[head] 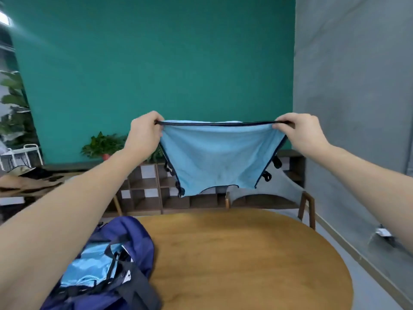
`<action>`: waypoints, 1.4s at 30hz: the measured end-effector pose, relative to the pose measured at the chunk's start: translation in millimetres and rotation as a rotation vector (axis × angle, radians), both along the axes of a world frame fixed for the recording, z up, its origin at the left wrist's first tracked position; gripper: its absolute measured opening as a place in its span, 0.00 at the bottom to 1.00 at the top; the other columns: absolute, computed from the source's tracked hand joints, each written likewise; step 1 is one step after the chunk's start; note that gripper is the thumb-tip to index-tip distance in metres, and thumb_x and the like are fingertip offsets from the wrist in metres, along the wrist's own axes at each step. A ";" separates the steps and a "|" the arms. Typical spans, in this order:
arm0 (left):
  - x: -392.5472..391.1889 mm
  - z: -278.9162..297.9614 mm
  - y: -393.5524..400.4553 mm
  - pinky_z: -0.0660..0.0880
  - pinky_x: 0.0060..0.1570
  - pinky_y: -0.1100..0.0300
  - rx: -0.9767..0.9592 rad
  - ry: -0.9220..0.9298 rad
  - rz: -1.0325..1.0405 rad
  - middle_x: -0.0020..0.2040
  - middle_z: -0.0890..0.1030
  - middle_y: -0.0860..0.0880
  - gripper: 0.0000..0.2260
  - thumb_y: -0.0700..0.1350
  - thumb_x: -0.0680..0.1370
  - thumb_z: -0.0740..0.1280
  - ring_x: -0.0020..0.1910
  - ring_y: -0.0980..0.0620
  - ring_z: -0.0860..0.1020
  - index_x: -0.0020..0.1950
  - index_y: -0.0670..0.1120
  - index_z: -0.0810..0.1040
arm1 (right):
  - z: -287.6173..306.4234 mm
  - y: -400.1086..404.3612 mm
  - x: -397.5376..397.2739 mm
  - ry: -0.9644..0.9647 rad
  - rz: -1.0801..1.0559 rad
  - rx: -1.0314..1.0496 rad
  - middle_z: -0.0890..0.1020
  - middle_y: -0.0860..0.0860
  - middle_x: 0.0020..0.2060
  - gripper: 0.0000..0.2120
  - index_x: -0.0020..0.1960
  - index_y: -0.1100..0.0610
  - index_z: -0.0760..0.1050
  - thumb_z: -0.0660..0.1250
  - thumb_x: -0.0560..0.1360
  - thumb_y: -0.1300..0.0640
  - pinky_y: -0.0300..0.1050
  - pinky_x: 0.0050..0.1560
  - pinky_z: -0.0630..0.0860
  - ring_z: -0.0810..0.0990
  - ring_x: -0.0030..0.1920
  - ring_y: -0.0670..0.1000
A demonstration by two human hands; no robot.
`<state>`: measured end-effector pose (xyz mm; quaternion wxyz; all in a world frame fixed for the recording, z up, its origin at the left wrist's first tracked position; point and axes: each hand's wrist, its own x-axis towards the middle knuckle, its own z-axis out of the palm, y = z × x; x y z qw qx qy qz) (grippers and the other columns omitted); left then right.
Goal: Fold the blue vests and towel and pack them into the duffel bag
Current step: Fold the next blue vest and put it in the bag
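Above the round wooden tabletop (245,253), both hands are raised at the same height and hold a light blue vest (219,157) stretched between them in the air, well clear of the wood. At one top corner the left hand (145,133) pinches the vest's dark-trimmed upper edge, fingers curled over the binding; at the other corner the right hand (299,130) pinches it the same way, so the edge runs taut and nearly level between them. Below that line the cloth hangs in a loose, narrowing shape, with dark trim down both sides and small black clips (271,168) dangling along the side edges. On the near left part of the tabletop, partly under the left forearm, a dark blue duffel bag (125,247) lies open, with light blue fabric (89,269) already showing inside its mouth; whether that is a vest or the towel cannot be told. Beyond the tabletop stands a wooden chair (306,209), a low shelf unit (145,189) of open cubbies against the green wall (156,63), and a potted plant (102,145) on top of the shelf.
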<state>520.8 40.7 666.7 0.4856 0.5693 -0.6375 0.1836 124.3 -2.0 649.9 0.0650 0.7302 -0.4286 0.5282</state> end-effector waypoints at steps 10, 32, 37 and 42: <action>-16.2 -214.4 145.3 0.76 0.46 0.65 0.653 -0.008 -0.215 0.40 0.84 0.58 0.09 0.41 0.75 0.74 0.42 0.62 0.81 0.41 0.56 0.82 | -199.7 128.6 -43.9 0.342 0.049 0.672 0.84 0.43 0.34 0.05 0.38 0.48 0.85 0.76 0.73 0.51 0.35 0.38 0.72 0.79 0.36 0.42; -6.1 -280.5 54.2 0.72 0.46 0.74 0.650 0.220 -0.220 0.49 0.85 0.57 0.16 0.33 0.80 0.60 0.49 0.61 0.81 0.54 0.51 0.82 | -245.3 41.4 -37.3 0.177 0.004 0.790 0.84 0.46 0.37 0.09 0.40 0.49 0.83 0.73 0.76 0.46 0.41 0.39 0.73 0.81 0.41 0.48; -1.2 -346.9 3.2 0.74 0.51 0.58 0.655 0.213 -0.047 0.51 0.84 0.50 0.09 0.37 0.81 0.65 0.51 0.49 0.80 0.57 0.46 0.82 | -313.3 -22.5 -18.9 0.154 -0.003 0.877 0.84 0.45 0.43 0.07 0.45 0.49 0.82 0.68 0.80 0.49 0.51 0.53 0.79 0.82 0.47 0.50; 3.7 -392.8 -11.1 0.69 0.40 0.67 0.835 0.127 -0.054 0.42 0.80 0.55 0.08 0.41 0.80 0.68 0.43 0.55 0.77 0.44 0.53 0.78 | -365.9 -37.5 -15.8 0.114 0.001 0.969 0.84 0.49 0.40 0.04 0.48 0.51 0.82 0.70 0.79 0.52 0.35 0.34 0.71 0.81 0.37 0.50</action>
